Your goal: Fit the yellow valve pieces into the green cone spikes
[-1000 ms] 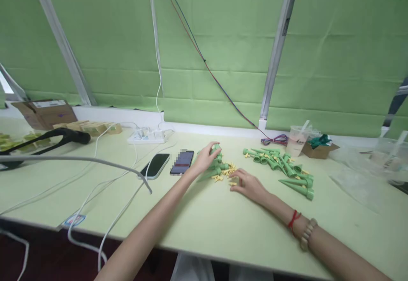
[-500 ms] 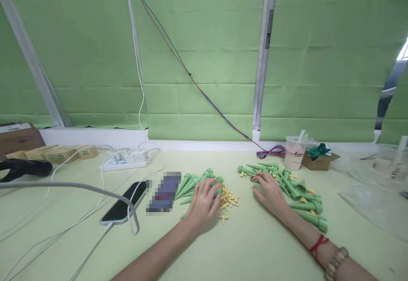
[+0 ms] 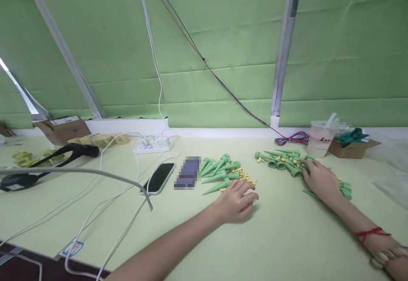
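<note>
My left hand (image 3: pixel 238 200) lies palm down at the near edge of a small heap of yellow T-shaped plastic pieces (image 3: pixel 244 174). Its fingers are loosely bent and apart, with nothing visible in them. Several green cone-shaped plastic spikes (image 3: pixel 219 174) lie just beyond and left of that hand. My right hand (image 3: pixel 321 182) reaches into a second group of green spikes (image 3: pixel 295 170), where more yellow pieces are mixed in. Its fingers close on a green spike at the group's edge; the fingertips are partly hidden. Other spikes lie under and right of the right wrist.
Left of the spikes lie a blurred dark rectangle (image 3: pixel 188 173) and a phone (image 3: pixel 159 178) on a cable. A power strip (image 3: pixel 156 146), a black strapped device (image 3: pixel 19 182) and white cables are farther left. A drink cup (image 3: pixel 320 138) and small cardboard box (image 3: pixel 349 150) stand back right.
The view has turned left. My left hand has come back from over the green spikes to the near side of the yellow heap. The right hand has shifted rightward along its group of spikes.
</note>
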`<move>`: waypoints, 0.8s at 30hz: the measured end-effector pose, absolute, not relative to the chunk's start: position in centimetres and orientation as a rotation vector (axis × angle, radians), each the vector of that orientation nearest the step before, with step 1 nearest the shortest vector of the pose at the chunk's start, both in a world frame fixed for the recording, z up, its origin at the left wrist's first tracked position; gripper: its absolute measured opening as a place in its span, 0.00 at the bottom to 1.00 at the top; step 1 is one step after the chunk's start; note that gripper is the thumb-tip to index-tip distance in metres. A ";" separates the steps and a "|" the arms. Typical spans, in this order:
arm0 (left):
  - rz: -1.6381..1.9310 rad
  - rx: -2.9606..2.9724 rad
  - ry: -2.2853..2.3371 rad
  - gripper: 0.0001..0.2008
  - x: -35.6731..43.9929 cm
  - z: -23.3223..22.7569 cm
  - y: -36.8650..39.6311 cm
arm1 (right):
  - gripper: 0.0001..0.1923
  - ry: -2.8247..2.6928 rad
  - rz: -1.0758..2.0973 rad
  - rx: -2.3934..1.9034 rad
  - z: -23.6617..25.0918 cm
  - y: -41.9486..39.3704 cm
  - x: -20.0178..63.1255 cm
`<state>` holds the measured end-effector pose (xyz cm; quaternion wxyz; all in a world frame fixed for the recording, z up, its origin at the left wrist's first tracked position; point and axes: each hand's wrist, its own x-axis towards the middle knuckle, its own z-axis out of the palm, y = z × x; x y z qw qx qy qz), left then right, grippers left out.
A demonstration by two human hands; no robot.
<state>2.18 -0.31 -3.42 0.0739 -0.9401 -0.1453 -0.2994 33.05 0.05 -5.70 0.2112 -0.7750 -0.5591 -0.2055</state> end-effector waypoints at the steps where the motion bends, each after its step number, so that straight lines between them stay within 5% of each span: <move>1: -0.915 -2.840 -0.437 0.10 2.2 -3.5 -0.3 | 0.16 -1.568 -0.536 -2.148 -5.8 -0.1 33.2; 7: -0.886 -2.888 -0.367 0.09 2.1 -3.6 -0.2 | 0.16 -1.557 -0.565 -1.951 -4.9 -0.7 32.9; 15: -0.934 -3.063 -0.577 0.14 2.1 -3.1 -0.2 | 0.09 -1.693 -0.499 -1.076 -3.2 -3.4 25.1; 20: -1.547 -3.164 -1.241 0.23 2.8 -2.8 -2.3 | 0.13 -2.027 -0.381 -0.745 -3.4 -5.5 21.2; 24: -1.848 -3.190 -1.593 0.19 3.5 -2.9 -3.8 | 0.15 -2.012 -0.243 -0.909 -3.6 -5.6 21.1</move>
